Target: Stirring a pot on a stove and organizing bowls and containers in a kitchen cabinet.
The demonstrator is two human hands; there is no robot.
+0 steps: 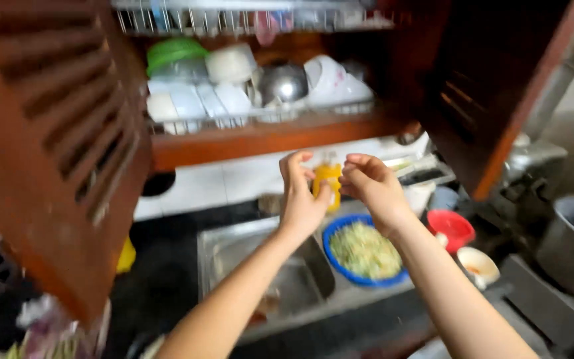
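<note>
Both hands are up over the sink (pixel 234 249), left hand (pixel 300 199) wrapped round a small yellow bottle (pixel 327 183) and right hand (pixel 370 183) pinching at its top, so I'd reckon keep it upright above the blue bowl (pixel 340 266) of shredded greens.

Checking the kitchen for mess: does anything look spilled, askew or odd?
Nothing looks spilled. Both cupboard doors hang wide open over the sink, and the blue strainer of shredded vegetable sits at the sink's edge. The picture is blurred.
</note>
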